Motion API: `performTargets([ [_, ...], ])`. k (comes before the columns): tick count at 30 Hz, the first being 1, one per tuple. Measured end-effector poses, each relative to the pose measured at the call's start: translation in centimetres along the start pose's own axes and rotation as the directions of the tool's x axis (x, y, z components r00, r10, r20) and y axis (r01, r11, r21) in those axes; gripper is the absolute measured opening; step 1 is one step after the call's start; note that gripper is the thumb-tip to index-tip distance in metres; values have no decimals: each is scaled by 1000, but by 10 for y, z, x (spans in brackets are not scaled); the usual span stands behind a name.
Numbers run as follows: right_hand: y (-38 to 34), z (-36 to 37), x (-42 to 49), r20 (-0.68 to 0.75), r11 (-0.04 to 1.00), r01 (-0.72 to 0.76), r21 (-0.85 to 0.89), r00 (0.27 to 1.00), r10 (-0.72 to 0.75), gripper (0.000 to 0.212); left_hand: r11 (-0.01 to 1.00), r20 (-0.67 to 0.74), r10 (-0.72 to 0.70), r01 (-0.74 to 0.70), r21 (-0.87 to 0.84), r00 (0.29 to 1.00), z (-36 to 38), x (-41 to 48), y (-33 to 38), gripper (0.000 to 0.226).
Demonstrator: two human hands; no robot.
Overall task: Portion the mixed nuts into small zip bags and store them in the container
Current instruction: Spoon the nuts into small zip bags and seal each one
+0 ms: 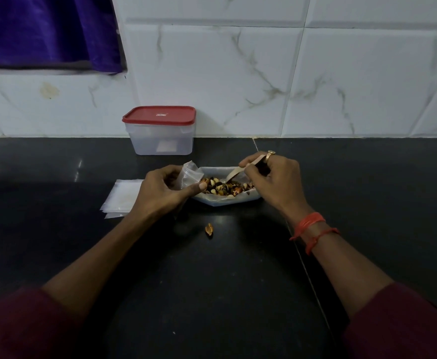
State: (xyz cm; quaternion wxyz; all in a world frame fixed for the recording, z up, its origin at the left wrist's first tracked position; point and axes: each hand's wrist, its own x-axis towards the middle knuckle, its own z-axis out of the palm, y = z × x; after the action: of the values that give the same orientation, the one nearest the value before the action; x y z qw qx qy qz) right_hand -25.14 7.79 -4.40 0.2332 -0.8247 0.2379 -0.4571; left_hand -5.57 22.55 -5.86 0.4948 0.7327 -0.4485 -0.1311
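Two hands: the left hand (164,189) and right hand (271,177) meet over a black counter (212,281), seen from the head camera.
Left hand: fingers and thumb are curled, pinching a small clear bag (190,174) near its mouth, right at the left edge of the nuts (225,188).
Bag: held off the counter, crumpled and tilted. Whether anything is inside I cannot tell.
Right hand: fingers are curled round the handle of a pale spoon (234,174). It wears a ring (270,153) on one finger and red threads (310,226) at the wrist.
Spoon: slants down to the left, its bowl end among the nuts.
Nuts: a mixed brown, dark and pale heap in a pale shallow tray (225,201) on the counter between the hands. It may be an opened packet instead, I cannot tell.
Stray nut (209,230): lies alone on the counter, nearer the person and apart from the tray.
Spare bags (124,195): a flat stack on the counter just left of the left hand, its near corner hidden by the wrist.
Container (160,141): a clear box with its red lid (159,115) on, standing at the back against the wall (315,81), behind the left hand and well apart from both hands.
Wall: white marbled tiles, with purple cloth (43,29) hanging at the upper left.
Sleeves (18,327): dark red, at the bottom corners.
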Motion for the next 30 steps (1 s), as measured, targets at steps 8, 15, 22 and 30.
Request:
performTargets([
  [8, -2, 9, -5, 165, 999, 32, 21, 986, -35, 16, 1000, -27, 5, -5, 14, 1000, 2, 0, -1, 57],
  [15, 0, 1, -3, 180, 999, 41, 13, 983, -42, 18, 1000, -27, 19, -19, -4, 999, 3, -1, -1, 54],
  [22, 7, -12, 5, 122, 987, 122, -107, 987, -109, 13, 999, -14, 29, -29, -26, 999, 4, -2, -2, 54],
  [30, 19, -38, 12, 100, 972, 196, -127, 978, -184, 14, 998, -13, 39, -40, -55, 999, 5, -3, -4, 55],
])
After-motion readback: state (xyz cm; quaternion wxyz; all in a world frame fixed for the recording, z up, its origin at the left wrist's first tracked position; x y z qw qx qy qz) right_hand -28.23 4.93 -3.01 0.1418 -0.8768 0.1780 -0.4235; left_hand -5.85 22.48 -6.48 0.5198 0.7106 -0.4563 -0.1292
